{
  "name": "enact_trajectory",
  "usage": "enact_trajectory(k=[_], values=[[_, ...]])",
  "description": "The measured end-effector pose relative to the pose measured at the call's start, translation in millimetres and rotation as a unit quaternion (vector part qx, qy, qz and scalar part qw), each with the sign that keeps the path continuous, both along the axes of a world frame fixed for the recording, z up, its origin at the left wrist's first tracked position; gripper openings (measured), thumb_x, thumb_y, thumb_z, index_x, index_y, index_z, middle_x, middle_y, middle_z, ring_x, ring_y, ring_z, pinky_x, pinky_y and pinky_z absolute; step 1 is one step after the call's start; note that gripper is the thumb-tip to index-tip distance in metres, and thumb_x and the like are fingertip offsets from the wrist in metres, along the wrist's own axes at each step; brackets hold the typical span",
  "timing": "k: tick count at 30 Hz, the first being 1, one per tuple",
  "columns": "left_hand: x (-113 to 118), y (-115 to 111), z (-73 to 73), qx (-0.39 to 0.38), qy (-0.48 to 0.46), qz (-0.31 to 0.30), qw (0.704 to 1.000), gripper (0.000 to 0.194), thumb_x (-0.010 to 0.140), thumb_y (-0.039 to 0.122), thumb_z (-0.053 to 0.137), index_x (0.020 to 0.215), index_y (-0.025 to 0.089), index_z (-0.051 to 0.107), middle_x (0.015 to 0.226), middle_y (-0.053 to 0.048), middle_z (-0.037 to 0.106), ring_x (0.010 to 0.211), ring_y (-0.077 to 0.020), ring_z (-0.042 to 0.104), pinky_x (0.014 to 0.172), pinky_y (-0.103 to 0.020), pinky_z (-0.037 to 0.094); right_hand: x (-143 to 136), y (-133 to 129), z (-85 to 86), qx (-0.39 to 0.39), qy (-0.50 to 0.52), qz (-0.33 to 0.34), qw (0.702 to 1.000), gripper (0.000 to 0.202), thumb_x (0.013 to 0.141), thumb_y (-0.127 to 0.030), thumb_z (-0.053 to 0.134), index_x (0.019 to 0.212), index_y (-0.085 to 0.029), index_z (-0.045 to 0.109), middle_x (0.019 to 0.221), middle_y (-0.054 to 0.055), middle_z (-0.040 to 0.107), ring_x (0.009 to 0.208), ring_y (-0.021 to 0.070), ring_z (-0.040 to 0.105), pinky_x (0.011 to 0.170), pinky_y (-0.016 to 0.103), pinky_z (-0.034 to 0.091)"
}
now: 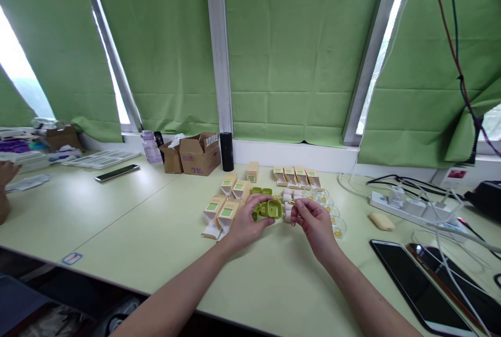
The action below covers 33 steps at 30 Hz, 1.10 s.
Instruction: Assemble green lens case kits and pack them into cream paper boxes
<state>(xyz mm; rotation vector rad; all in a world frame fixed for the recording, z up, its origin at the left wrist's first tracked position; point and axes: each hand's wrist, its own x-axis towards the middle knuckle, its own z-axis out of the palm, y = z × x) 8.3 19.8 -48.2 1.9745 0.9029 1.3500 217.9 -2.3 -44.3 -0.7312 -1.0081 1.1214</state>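
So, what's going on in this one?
A person is handling small parts over a pale table. The left hand holds a small green container; the right hand pinches a small gold-coloured piece just to its right, too small to make out in detail. Open cardboard boxes stand by the left hand, and clear pieces with yellow centres sit by the right hand.
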Motion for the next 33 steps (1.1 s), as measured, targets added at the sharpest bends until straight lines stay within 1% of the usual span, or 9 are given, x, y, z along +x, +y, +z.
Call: enact_trajectory(k=[4,8,11,14,17,20,22,30,33], values=[[-0.3,0.5,-1.8,0.004,0.008,-0.002,1.0,0.048,0.08,0.02,0.086,0.126,0.028,0.073,0.128,-0.009,0.067,0.125,-0.0297,0.063,0.11,-0.046,0.05,-1.4,-3.6,2.1,0.034,-0.025,-0.022,0.999,0.041,0.073,-0.051,0.091,0.094,-0.019,0.077,0.071,0.002,0.07,0.063,0.0168,0.065,0.059,0.032,0.057],[-0.2,-0.5,-0.8,0.005,0.012,-0.003,1.0,0.048,0.08,0.018,0.085,0.125,0.028,0.073,0.127,-0.009,0.066,0.125,-0.0299,0.063,0.11,-0.048,0.051,-4.9,-8.0,3.0,0.071,-0.071,-0.041,0.994,0.032,0.078,-0.046,0.088,0.094,-0.021,0.076,0.071,0.002,0.07,0.063,0.0177,0.066,0.062,0.033,0.059],[0.5,-2.5,1.4,0.008,0.016,-0.007,1.0,0.049,0.078,0.016,0.086,0.124,0.028,0.073,0.127,-0.009,0.066,0.124,-0.03,0.062,0.111,-0.049,0.051,-7.8,-11.0,1.0,0.089,-0.1,-0.056,0.989,0.027,0.08,-0.042,0.086,0.093,-0.022,0.075,0.07,0.0,0.069,0.061,0.0166,0.064,0.06,0.032,0.057],[1.6,-5.0,3.9,0.015,0.018,-0.015,1.0,0.051,0.077,0.014,0.086,0.125,0.029,0.073,0.128,-0.009,0.065,0.126,-0.0298,0.061,0.113,-0.049,0.049,-9.3,-13.2,-3.1,0.11,-0.161,-0.075,0.978,0.019,0.084,-0.038,0.082,0.092,-0.022,0.075,0.072,0.001,0.069,0.063,0.0175,0.065,0.061,0.032,0.056],[2.2,-6.9,5.8,0.016,0.019,-0.021,0.999,0.051,0.077,0.013,0.086,0.124,0.03,0.074,0.127,-0.009,0.064,0.126,-0.0294,0.061,0.114,-0.049,0.049,-8.9,-14.3,-6.9,0.157,-0.243,-0.114,0.95,0.012,0.089,-0.033,0.076,0.097,-0.024,0.077,0.08,0.003,0.074,0.071,0.0199,0.068,0.069,0.034,0.058],[2.1,-7.3,6.0,0.014,0.023,-0.026,0.999,0.05,0.078,0.013,0.086,0.124,0.03,0.074,0.126,-0.009,0.064,0.126,-0.0295,0.061,0.113,-0.049,0.049,-7.5,-14.3,-8.7,0.227,-0.308,-0.148,0.912,0.013,0.094,-0.027,0.069,0.103,-0.026,0.078,0.089,0.005,0.078,0.077,0.0215,0.071,0.072,0.035,0.06],[1.9,-6.8,4.9,0.022,0.025,-0.031,0.999,0.05,0.079,0.013,0.086,0.124,0.03,0.074,0.126,-0.009,0.064,0.126,-0.0294,0.061,0.114,-0.049,0.049,-6.7,-14.2,-8.7,0.263,-0.337,-0.158,0.89,0.015,0.096,-0.024,0.065,0.104,-0.027,0.078,0.093,0.006,0.079,0.079,0.0224,0.073,0.072,0.036,0.06],[2.8,-5.0,0.0,0.07,0.024,-0.044,0.996,0.05,0.08,0.017,0.088,0.126,0.028,0.073,0.124,-0.01,0.064,0.128,-0.0296,0.059,0.113,-0.048,0.05,-6.6,-14.7,-7.9,0.323,-0.386,-0.166,0.848,0.023,0.1,-0.017,0.057,0.11,-0.027,0.075,0.096,0.007,0.078,0.083,0.0223,0.074,0.072,0.035,0.06],[3.5,-6.0,0.8,0.079,0.026,-0.048,0.995,0.051,0.079,0.015,0.088,0.126,0.027,0.073,0.123,-0.01,0.065,0.127,-0.0295,0.059,0.112,-0.048,0.051,-5.7,-13.8,-9.8,0.333,-0.426,-0.179,0.822,0.023,0.101,-0.015,0.056,0.11,-0.026,0.074,0.096,0.008,0.077,0.085,0.022,0.073,0.073,0.034,0.059]])
